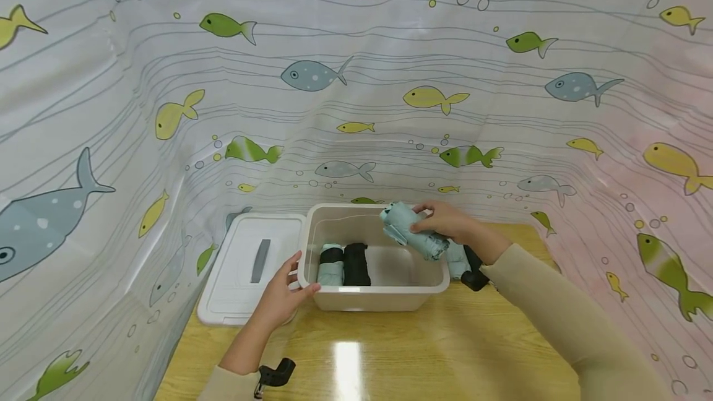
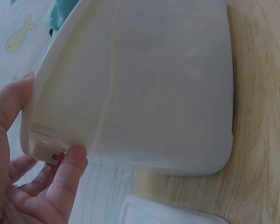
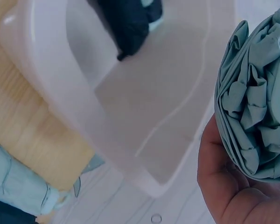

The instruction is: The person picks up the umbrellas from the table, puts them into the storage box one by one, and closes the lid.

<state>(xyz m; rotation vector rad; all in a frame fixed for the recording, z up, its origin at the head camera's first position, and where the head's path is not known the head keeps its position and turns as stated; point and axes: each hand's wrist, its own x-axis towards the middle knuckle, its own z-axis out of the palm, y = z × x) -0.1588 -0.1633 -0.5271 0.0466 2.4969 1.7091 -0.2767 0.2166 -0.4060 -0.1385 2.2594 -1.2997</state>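
Observation:
A light-blue rolled cloth bundle [image 1: 412, 232] is gripped in my right hand [image 1: 448, 223], tilted over the right part of a pale storage bin [image 1: 373, 299]. The right wrist view looks at the folded end of this roll [image 3: 254, 107], with the fingers curled underneath. At the bin's front left corner, my left hand [image 1: 281, 296] holds the rim, its thumb and fingers on either side of the corner in the left wrist view. Inside the bin, a blue-and-black roll [image 1: 331, 271] and a black roll [image 1: 356, 265] lie side by side at the left.
A white lid [image 1: 234, 271] with a grey handle lies left of the bin. More light-blue [image 1: 457, 262] and black cloth lies on the wooden table [image 1: 390, 351] at the right, partly behind my right wrist. A fish-patterned sheet [image 1: 379, 36] surrounds the table.

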